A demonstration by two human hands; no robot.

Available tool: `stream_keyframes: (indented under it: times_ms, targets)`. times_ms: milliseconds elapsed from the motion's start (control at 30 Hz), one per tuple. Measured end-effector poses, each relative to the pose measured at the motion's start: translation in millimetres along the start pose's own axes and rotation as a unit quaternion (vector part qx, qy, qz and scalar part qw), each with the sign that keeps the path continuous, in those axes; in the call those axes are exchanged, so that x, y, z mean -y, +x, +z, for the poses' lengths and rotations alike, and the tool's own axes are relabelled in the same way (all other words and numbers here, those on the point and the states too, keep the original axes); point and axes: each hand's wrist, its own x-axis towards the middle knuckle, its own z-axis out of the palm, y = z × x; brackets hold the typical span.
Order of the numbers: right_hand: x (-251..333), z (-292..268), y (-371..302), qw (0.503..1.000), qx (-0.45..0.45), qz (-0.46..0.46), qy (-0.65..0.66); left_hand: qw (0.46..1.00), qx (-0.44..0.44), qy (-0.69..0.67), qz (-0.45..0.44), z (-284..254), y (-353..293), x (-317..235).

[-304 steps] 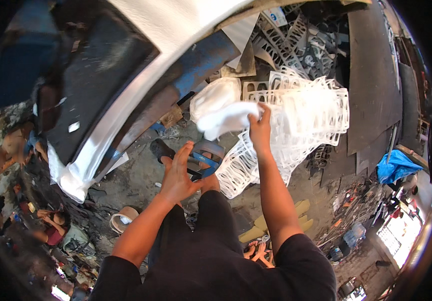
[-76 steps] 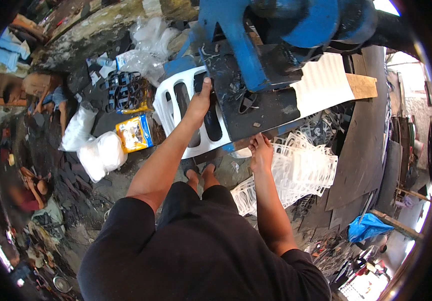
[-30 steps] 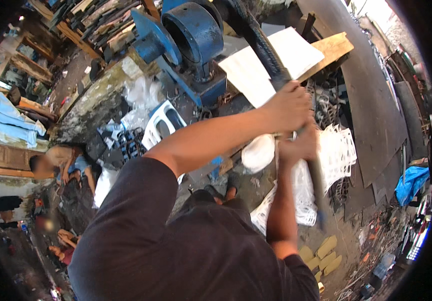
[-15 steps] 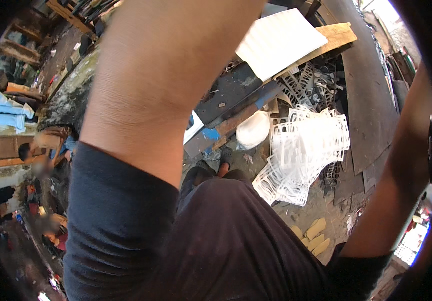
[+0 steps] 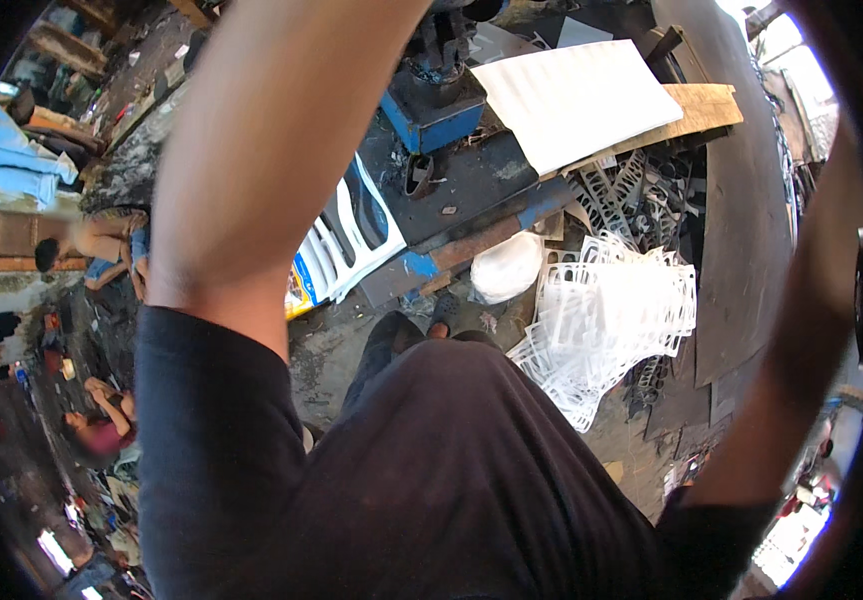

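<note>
My left forearm [image 5: 261, 150] rises across the view and runs out at the top edge, so the left hand is out of sight. At the right rim my right forearm [image 5: 796, 330] reaches upward, and its hand is not visible either. Nearest to the left arm is a machine with a blue base [image 5: 446, 125] on a dark workbench [image 5: 471, 195]. A stack of white sheets [image 5: 581, 105] lies on a wooden board [image 5: 706, 108] to its right. White sheets with cut-out openings [image 5: 376, 225] lie at the bench's left end, partly behind my arm.
A heap of white cut-out sheets [image 5: 616, 310] lies on the floor at right, with dark perforated scraps [image 5: 641, 195] behind it. A white bundle [image 5: 506, 268] sits before the bench. Dark sheets [image 5: 751, 210] stand at right. Two people [image 5: 111, 240] sit far left.
My view has shifted and my left arm has swung left, uncovering the blue-based machine and the cut-out sheets at the bench's end. Both hands stay out of view.
</note>
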Motion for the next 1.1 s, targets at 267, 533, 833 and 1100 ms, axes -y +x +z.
stream_keyframes:
  times_ms: [267,533,833,1100]
  targets:
    - [164,162,-292,0.608,0.311,0.484,0.547,0.892,0.117,0.317,-0.301,-143,-432,4]
    - [253,243,-323,0.243,0.191,0.635,0.708,0.786,0.472,0.334,-0.221,-122,-451,56]
    - [284,240,-326,0.159,0.168,0.689,0.686,0.639,0.596,0.167,-0.457,-160,-445,31]
    - [320,205,-316,0.167,0.194,0.644,0.721,0.689,0.005,-0.063,-0.722,-142,-476,121]
